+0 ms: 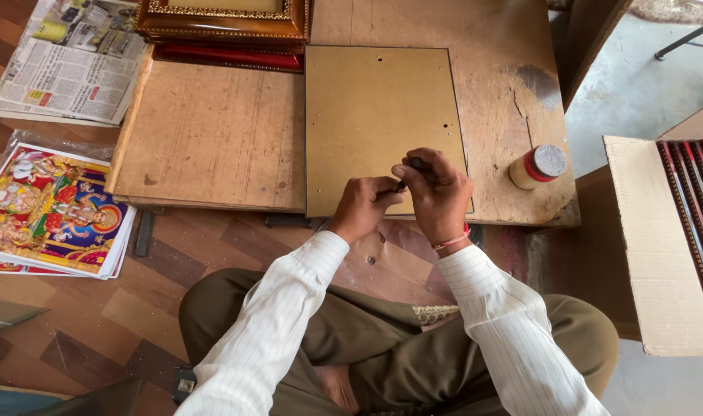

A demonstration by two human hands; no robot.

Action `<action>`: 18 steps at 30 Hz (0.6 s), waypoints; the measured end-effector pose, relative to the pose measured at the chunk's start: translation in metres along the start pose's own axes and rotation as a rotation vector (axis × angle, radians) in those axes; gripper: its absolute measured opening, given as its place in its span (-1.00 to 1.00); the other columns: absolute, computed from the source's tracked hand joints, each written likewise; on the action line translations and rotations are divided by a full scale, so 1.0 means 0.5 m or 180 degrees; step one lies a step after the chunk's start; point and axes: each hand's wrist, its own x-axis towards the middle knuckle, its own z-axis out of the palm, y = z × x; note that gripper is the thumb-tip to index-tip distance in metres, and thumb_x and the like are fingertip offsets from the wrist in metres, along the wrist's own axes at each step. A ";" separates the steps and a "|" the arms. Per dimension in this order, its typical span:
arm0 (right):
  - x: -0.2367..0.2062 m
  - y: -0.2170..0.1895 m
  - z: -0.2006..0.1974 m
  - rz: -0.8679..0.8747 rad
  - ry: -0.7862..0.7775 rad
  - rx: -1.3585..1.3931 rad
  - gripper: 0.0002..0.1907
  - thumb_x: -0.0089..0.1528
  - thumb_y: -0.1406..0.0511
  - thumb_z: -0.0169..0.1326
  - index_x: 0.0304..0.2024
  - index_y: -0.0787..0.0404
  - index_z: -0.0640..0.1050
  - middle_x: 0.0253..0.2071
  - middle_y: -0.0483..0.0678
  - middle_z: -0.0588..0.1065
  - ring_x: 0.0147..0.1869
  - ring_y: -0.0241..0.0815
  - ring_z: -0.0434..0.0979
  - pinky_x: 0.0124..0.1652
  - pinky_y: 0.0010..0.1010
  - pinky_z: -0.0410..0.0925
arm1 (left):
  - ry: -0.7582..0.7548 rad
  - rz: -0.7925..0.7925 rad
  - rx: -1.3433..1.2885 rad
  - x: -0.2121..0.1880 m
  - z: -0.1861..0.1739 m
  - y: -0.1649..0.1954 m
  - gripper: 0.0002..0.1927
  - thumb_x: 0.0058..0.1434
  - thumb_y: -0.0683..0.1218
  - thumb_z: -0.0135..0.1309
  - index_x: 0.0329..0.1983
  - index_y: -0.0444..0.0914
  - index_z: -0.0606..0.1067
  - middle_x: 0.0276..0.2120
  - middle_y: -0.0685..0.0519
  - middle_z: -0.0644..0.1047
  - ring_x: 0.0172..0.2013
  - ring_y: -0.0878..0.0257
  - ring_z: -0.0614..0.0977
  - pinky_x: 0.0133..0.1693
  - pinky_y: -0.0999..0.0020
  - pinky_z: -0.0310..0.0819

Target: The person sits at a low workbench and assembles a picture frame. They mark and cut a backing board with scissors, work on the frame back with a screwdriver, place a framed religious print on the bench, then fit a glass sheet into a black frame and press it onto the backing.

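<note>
Both hands meet above the near edge of a tan backing board (375, 123) lying flat on a low wooden table (213, 139). Left hand (361, 206) and right hand (438, 192) are each pinched closed on a small dark object (415, 163), kind indeterminable. A small jar (538, 166), red band, grey lid, stands right. Colourful prints (51, 212) lie stacked left; an open cardboard box (652, 246) sits right

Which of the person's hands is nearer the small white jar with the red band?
Right. The right hand is beside the small white jar; the left hand lies farther left.
</note>
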 end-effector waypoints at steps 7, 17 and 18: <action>-0.006 0.004 -0.012 -0.0266 -0.0103 -0.0751 -0.76 0.25 0.42 0.27 -0.02 0.32 0.64 -0.24 0.01 0.62 -0.18 -0.28 0.68 -0.18 -0.47 0.51 | -0.0081 -0.0189 -0.0123 0.006 0.025 -0.049 -0.81 0.12 -0.16 0.29 -0.19 -0.29 0.66 -0.30 -0.11 0.68 -0.30 0.11 0.76 -0.23 0.29 0.60; -0.014 0.025 -0.012 -0.0157 0.0141 -0.0670 -0.79 0.21 0.42 0.34 -0.12 0.33 0.64 -0.30 -0.02 0.62 -0.22 -0.30 0.67 -0.20 -0.50 0.51 | -0.0167 -0.0112 -0.0067 0.006 0.030 -0.051 -0.81 0.17 -0.16 0.26 -0.15 -0.27 0.66 -0.26 -0.09 0.68 -0.27 0.13 0.76 -0.22 0.30 0.61; -0.015 0.025 -0.013 -0.0190 0.0145 -0.0679 -0.79 0.21 0.42 0.34 -0.12 0.33 0.64 -0.30 -0.02 0.62 -0.22 -0.30 0.67 -0.20 -0.50 0.51 | -0.0165 -0.0114 -0.0063 0.007 0.030 -0.050 -0.81 0.17 -0.16 0.26 -0.15 -0.27 0.66 -0.25 -0.09 0.69 -0.27 0.13 0.76 -0.22 0.31 0.61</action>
